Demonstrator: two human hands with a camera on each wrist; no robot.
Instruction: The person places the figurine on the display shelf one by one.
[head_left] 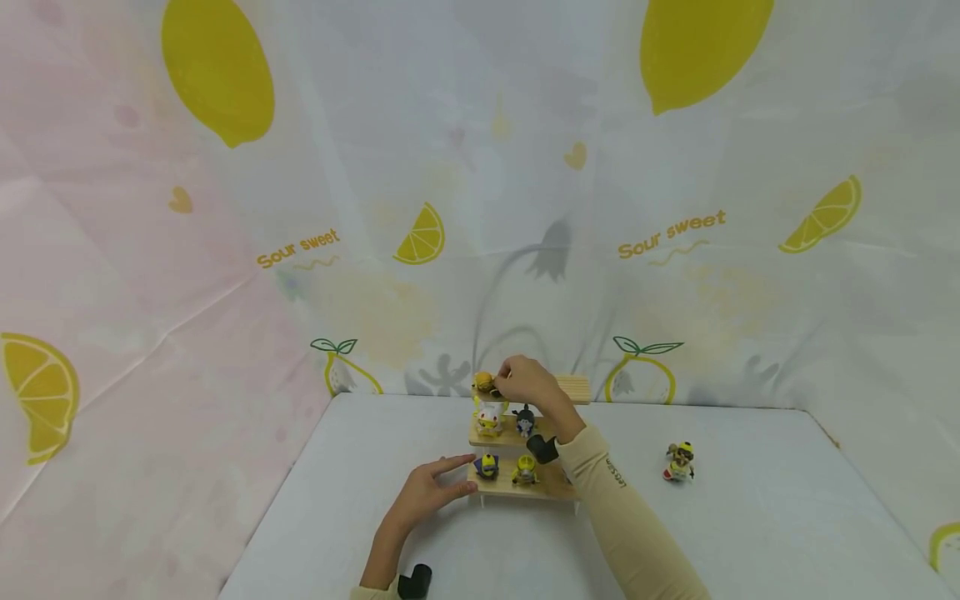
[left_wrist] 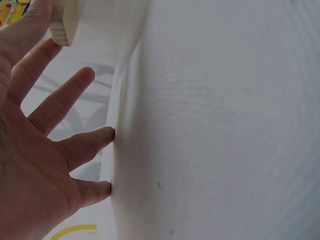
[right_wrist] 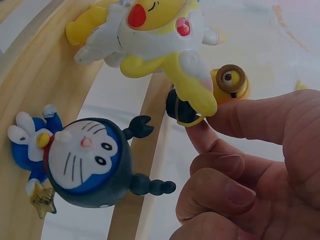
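Observation:
A wooden three-step display stand (head_left: pixel 551 487) carries several small toy figures. At its top left, my right hand (head_left: pixel 525 382) pinches a yellow one-eyed Minion figurine (right_wrist: pixel 232 82) between thumb and index finger, the other fingers curled in. On the middle step are a yellow-and-white Pikachu figurine (right_wrist: pixel 165 35) and a blue Doraemon figurine in a dark hood (right_wrist: pixel 90 155). My left hand (head_left: pixel 423 493), fingers straight and spread, touches the left end of the bottom step. Beside it on that step sit a figurine in blue and yellow (head_left: pixel 487 467) and a yellow figurine (head_left: pixel 525 470).
Right of the stand, another small figurine with a yellow cap (head_left: pixel 680 461) is on the white-covered table (head_left: pixel 757 525). Behind the table hangs a pale cloth backdrop (head_left: pixel 510 192) printed with lemons. My right forearm crosses in front of the stand's right side, hiding part of it.

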